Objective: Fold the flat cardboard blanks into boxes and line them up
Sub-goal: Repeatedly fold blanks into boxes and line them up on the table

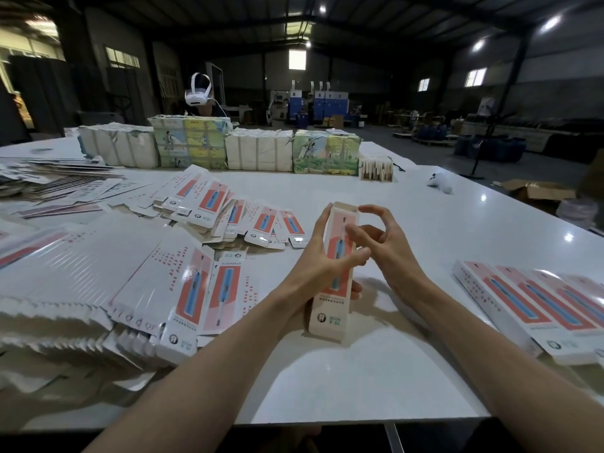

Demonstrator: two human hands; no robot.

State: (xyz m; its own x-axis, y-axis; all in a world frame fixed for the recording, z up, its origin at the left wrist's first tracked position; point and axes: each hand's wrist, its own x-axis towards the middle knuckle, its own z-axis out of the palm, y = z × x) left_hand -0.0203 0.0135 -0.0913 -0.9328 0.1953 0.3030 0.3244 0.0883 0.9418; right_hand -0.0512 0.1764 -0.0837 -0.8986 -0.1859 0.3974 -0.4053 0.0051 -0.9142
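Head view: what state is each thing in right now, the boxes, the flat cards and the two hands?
Held box: folded up, held upright.
Left hand: grips the held box.
Right hand: fingers loosely curled near the box's top, holding nothing.
Flat blanks: unfolded, in overlapping heaps.
Finished boxes: folded, lying side by side.
Carton: flaps open.

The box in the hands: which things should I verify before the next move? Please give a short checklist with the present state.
1. Left hand grips the box at its middle: ok.
2. Box stands on end on the table: ok.
3. Top flap tucked in: cannot tell.
4. Right hand holds nothing, near the box top: ok.
5. Row of finished boxes lies side by side at the right, bare table beside it: ok.
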